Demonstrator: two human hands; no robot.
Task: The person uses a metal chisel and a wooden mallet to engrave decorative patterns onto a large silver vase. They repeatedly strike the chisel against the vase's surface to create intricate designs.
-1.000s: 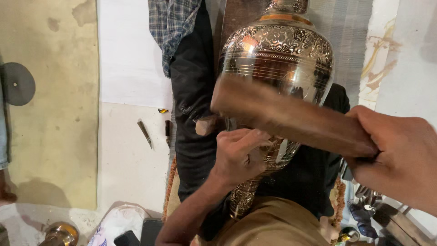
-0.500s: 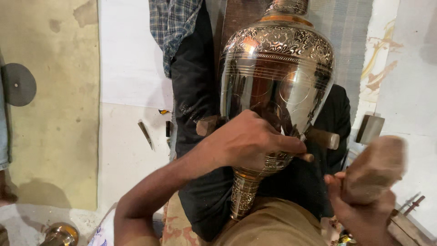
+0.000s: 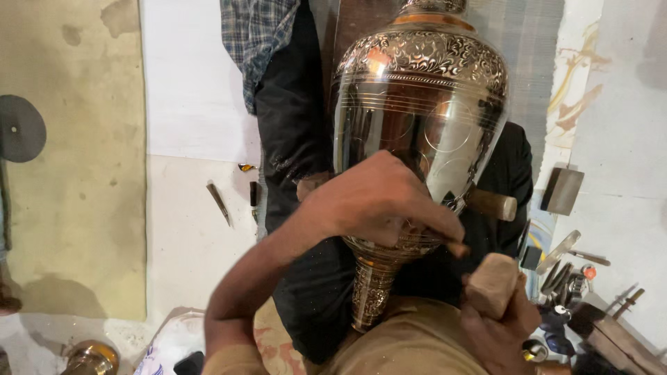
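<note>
Here is the big metal vase (image 3: 424,132), lying tilted across the person's lap, neck away, its narrow foot down toward the tan trousers (image 3: 410,344). It looks heavy and stiff, and the polished middle band looks slippery and easy to mar; the chased bands at shoulder and foot offer more grip. My judgement: steady it low on the belly or by the foot, never by the mirror-smooth band.

The left hand (image 3: 379,205) is curled closed, pressed against the vase's lower belly, pinching a thin punch (image 3: 455,248) whose tip pokes out by the fingers. The right hand (image 3: 497,326) is wrapped tight around a wooden mallet (image 3: 492,283), held just below and right of the punch, not touching it.

A wooden peg (image 3: 492,204) sticks out behind the vase on the right. No packages, labels or signs show; on the floor (image 3: 191,229) lie a dark round disc (image 3: 19,128) at far left, a grey rectangular block (image 3: 561,190) on the right, and scattered metal tools (image 3: 566,267) below it.
</note>
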